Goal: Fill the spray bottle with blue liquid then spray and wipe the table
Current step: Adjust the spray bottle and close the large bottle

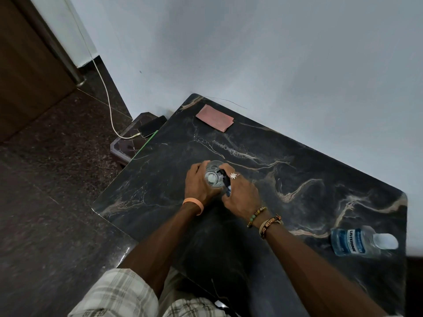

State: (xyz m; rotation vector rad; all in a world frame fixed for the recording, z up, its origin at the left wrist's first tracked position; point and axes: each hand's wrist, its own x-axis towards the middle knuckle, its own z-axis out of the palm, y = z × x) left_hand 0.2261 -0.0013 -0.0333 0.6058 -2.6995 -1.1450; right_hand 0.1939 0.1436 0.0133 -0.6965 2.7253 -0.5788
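Note:
A clear spray bottle (212, 175) stands upright near the middle of the dark marble table (309, 179). My left hand (196, 186) grips its body from the left. My right hand (240, 193) holds the black and blue spray head (225, 181) at the bottle's right side; whether the head sits on the neck is hard to tell. A bottle of blue liquid (357, 242) with a clear cap lies on its side at the table's right, away from both hands. A folded pink cloth (215, 121) lies at the table's far corner.
The table stands against a pale wall. To its left a lower stool carries a phone (152, 129) on a white charging cable (103, 88). Dark stone floor lies on the left, with a wooden door at the far left.

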